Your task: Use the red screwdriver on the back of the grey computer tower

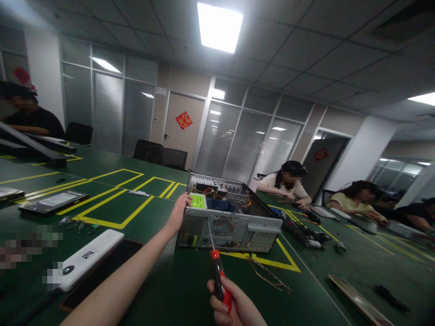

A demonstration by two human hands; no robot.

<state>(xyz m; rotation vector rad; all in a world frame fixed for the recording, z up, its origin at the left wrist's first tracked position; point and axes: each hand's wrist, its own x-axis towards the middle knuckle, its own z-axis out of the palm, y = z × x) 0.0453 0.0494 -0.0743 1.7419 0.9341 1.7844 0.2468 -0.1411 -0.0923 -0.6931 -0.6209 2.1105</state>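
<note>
Red-and-black, the screwdriver (215, 263) sits clasped in the right hand's grip (236, 299), tip at the near side of the case (238, 226) on the tabletop (163, 280), while the left hand's grip (180, 210) holds its upper left corner.

Screwdriver (221, 285) handle in red and black, silver-grey computer case (265, 238) with perforated mesh (222, 225), label (197, 201) in bright green, desk (176, 290) in dark green with yellow tape lines (138, 211), white device (97, 257) with black markings, red door sign (184, 120) with gold characters
</note>
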